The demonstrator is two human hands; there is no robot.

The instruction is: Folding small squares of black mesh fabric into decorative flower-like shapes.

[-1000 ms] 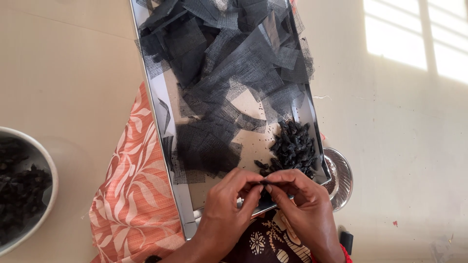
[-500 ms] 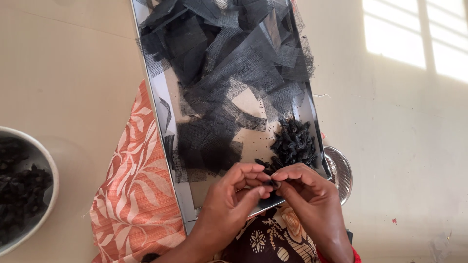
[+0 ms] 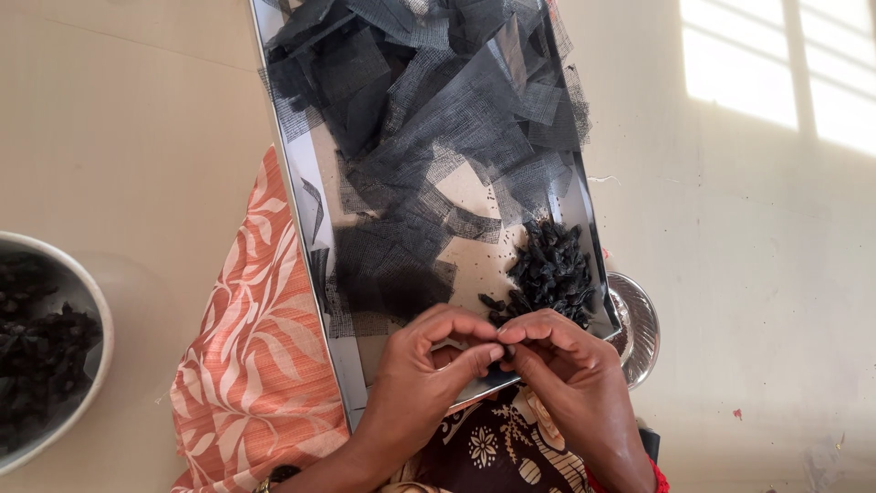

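Bright daylight is seen throughout; window-shaped sun patches are cast on the floor (image 3: 776, 228) upper right. Glare is caught on the tray (image 3: 315, 274) rim. Focus is sharp, shadows soft.

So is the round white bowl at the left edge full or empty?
Partly filled: the round white bowl holds a heap of small black pieces, though only part of it is in frame.

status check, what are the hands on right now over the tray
Left hand and right hand pinched together on a small dark piece. Over near end of steel tray. Black mesh squares, dark pile just beyond; nothing blocking.
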